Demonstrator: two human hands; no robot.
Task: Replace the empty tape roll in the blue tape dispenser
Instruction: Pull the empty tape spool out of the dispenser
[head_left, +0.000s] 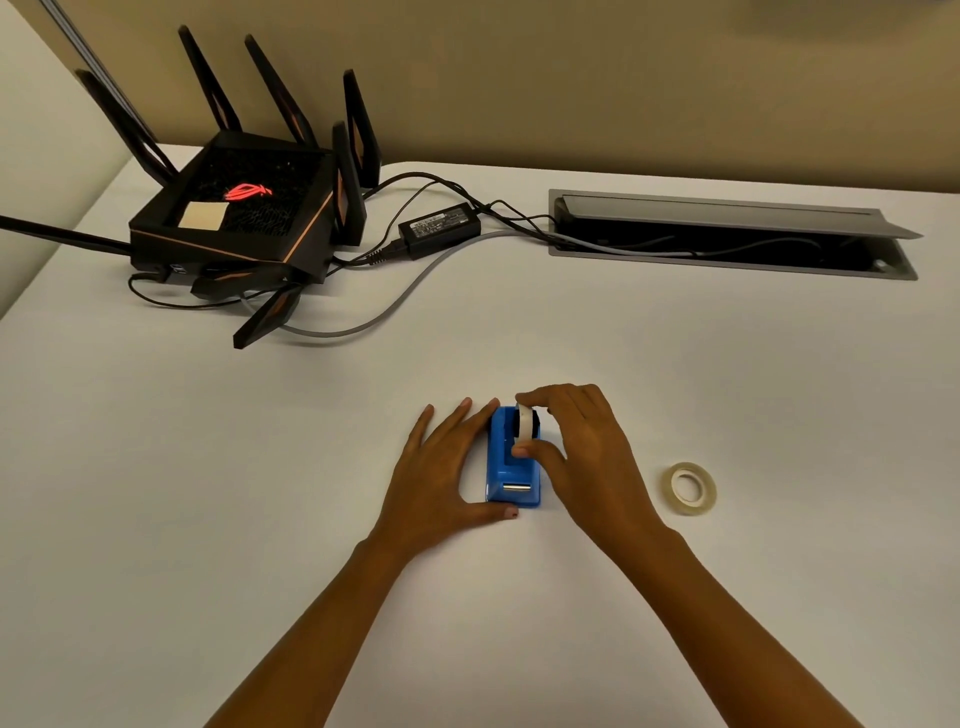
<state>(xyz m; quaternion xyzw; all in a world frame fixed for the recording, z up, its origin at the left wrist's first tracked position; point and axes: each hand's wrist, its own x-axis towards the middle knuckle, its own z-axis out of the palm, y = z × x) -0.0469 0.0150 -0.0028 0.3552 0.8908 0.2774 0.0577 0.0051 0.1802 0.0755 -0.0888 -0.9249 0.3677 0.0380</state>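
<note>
The blue tape dispenser (511, 470) stands on the white table, its metal cutter toward me. My left hand (441, 467) lies flat against its left side, thumb curled around the front corner. A white roll on a black hub (523, 423) sits upright in the dispenser's cradle. My right hand (582, 447) pinches that roll between thumb and fingers. A second roll of clear tape (691, 488) lies flat on the table to the right of my right hand.
A black router (234, 218) with several antennas stands at the back left. Its power adapter (439, 228) and cables trail toward an open cable tray (727, 236) set into the table at the back right.
</note>
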